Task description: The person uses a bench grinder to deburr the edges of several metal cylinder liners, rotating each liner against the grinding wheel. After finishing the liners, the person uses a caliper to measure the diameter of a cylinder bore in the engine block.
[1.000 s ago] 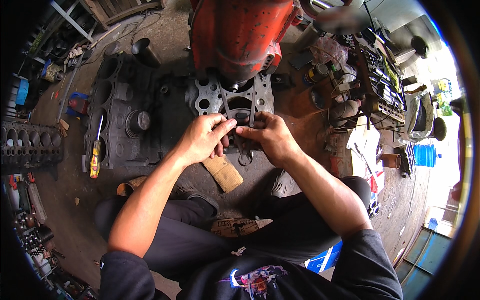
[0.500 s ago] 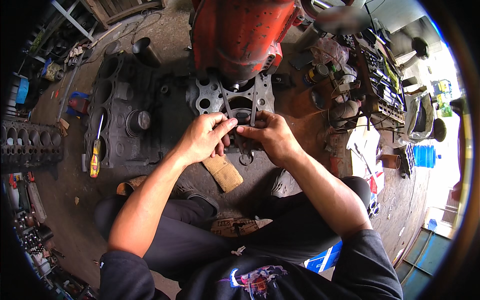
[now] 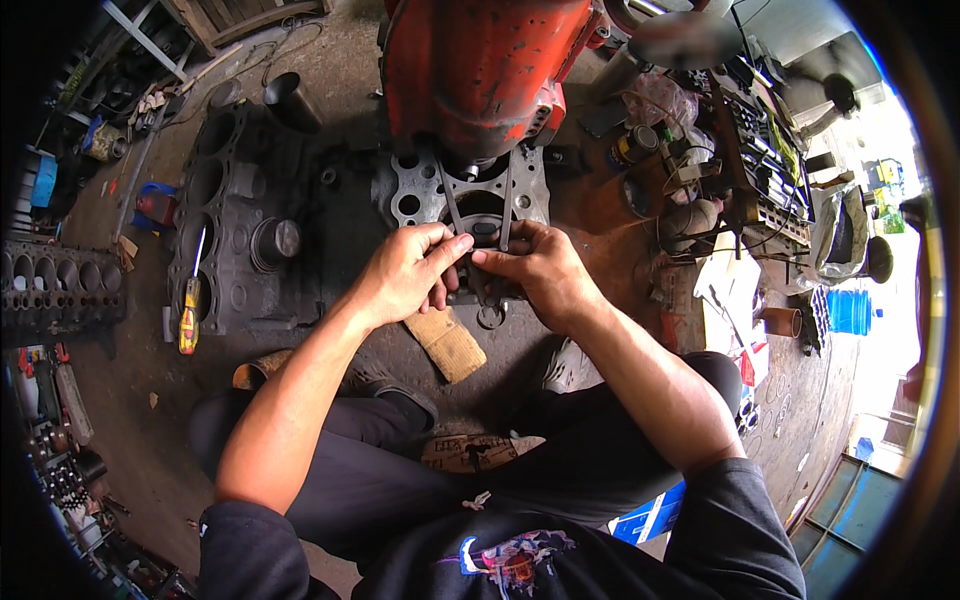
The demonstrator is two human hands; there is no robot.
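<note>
My left hand (image 3: 408,270) and my right hand (image 3: 545,268) meet over the near side of a grey engine block (image 3: 410,190), under a red machine. Their thumbs and fingers are pinched, nearly touching. Two slim flat metal legs (image 3: 508,195) run up from my fingertips toward the machine's base, spreading apart, one from each hand. They look like parts of one two-legged metal tool, but my fingers hide how they join. Between the legs lies a dark oval piece (image 3: 484,228). A small metal ring (image 3: 491,317) shows below my hands.
The red machine (image 3: 480,80) stands just beyond my hands. Left, a screwdriver (image 3: 189,310) lies on a second engine block (image 3: 210,260). A wooden piece (image 3: 447,347) lies between my shoes. A rack of tools (image 3: 755,165) and a brown cylinder (image 3: 627,195) stand right.
</note>
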